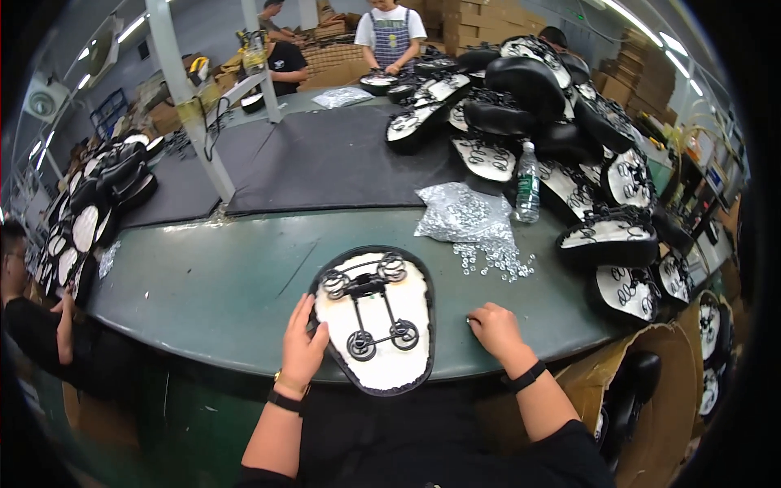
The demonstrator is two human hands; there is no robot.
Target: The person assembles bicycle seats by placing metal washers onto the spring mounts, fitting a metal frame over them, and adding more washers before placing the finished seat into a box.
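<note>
A bicycle saddle (375,313) lies upside down at the table's near edge, its white underside and black coil springs facing up. My left hand (304,343) grips its left rim, with the thumb by the edge and the fingers along the side. To the right of the saddle, apart from it, my right hand (497,329) is pinched low over the table. A tiny bright bit shows at its fingertips, too small to name. Farther off, small metal nuts (492,259) spill from a clear plastic bag (464,211).
A water bottle (528,184) stands beside the bag. Saddles are heaped at the right (529,85) and left (87,228). A metal post (191,114) rises beside a dark mat (325,163). An open cardboard box (672,390) holds saddles at lower right. Other people work across the table and at left.
</note>
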